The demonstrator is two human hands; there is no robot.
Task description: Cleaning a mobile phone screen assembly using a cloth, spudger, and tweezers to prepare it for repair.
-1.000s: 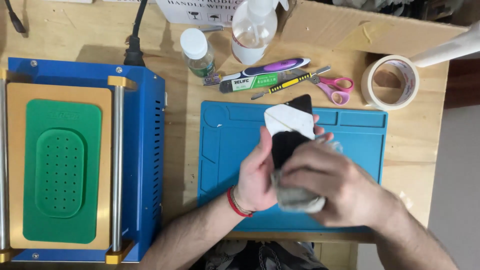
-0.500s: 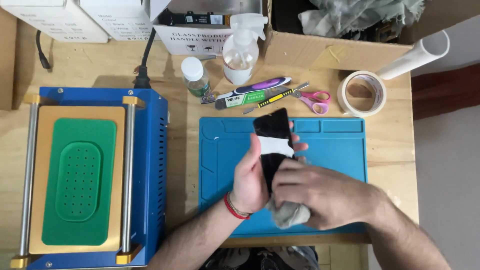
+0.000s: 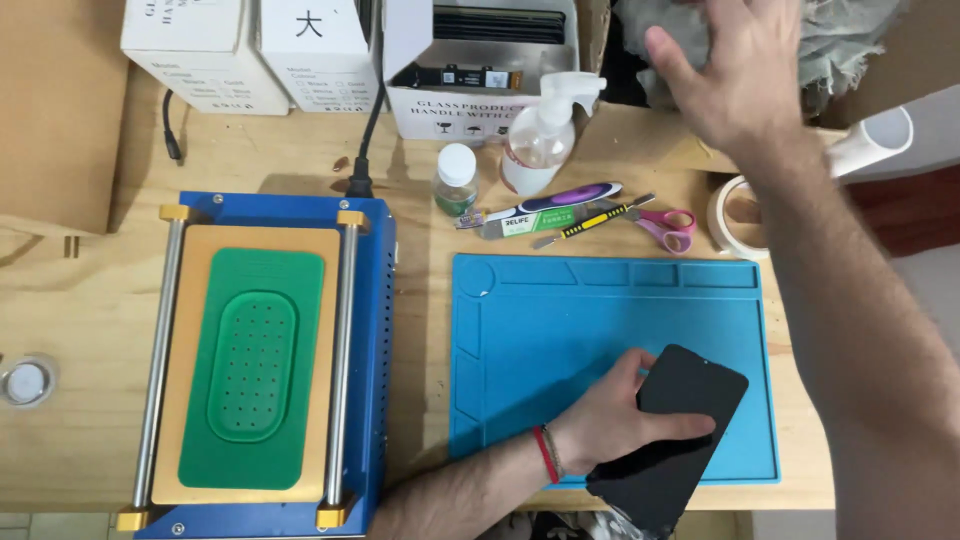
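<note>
In the head view, our left hand [image 3: 610,420] sits at the lower centre of the frame, fingers and thumb pinching a black phone screen [image 3: 672,432] by its left edge. The screen lies tilted over the lower right corner of the blue work mat [image 3: 560,330], its lower end hanging past the mat's front edge. A red band circles that wrist.

Our right hand [image 3: 745,65] is at the upper right of the frame, fingers spread and holding nothing, raised in front of a grey cloth [image 3: 850,40] at the back of the table [image 3: 80,330]; whether it touches the cloth we cannot tell.

Along the mat's far edge lie a purple-handled tool [image 3: 560,200], a yellow-and-black tool [image 3: 590,218] and pink scissors [image 3: 668,222]. Just behind them stand a clear spray bottle [image 3: 540,135] and a small white-capped bottle [image 3: 456,180]. A roll of tape [image 3: 722,215] lies to the right of the scissors.

On the left of the frame stands a blue machine [image 3: 375,330] with a green pad [image 3: 250,365] on top. White boxes [image 3: 250,50] line the top edge.
</note>
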